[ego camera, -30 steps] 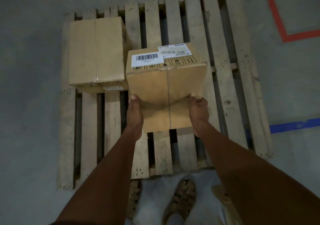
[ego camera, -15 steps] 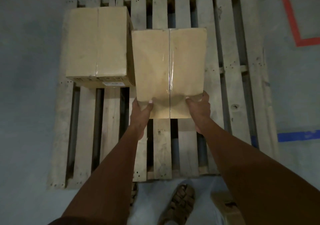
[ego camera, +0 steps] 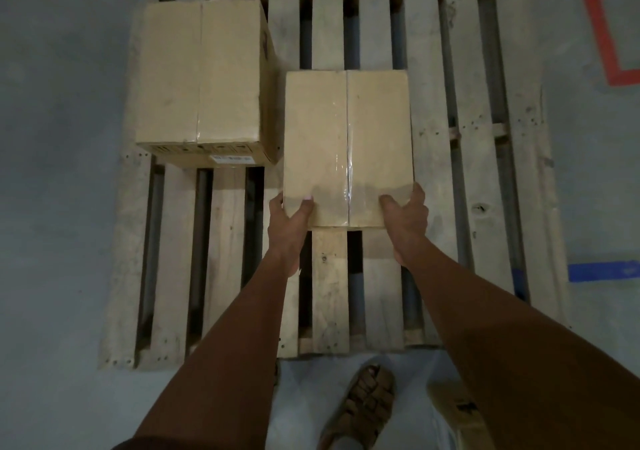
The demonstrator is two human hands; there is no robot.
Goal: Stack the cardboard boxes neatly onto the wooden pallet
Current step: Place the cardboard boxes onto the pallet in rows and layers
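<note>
Risk judged: second box (ego camera: 348, 144) set down offset from first box (ego camera: 201, 78), near ends misaligned, leaving untidy row; fingers possibly trapped under near edge on pallet (ego camera: 433, 158). Box gripped at near corners: left hand (ego camera: 289, 222) curled round left corner, right hand (ego camera: 407, 219) round right. Box lies just beyond hands, mid-pallet.

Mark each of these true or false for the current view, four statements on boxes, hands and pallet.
1. Both hands grip the near end of the held box. True: left hand, right hand.
2. The far box sits at the pallet's right edge. False: it sits at the far left.
3. Three boxes are on the pallet. False: two.
4. Clear tape runs along the held box's top seam. True.
</note>
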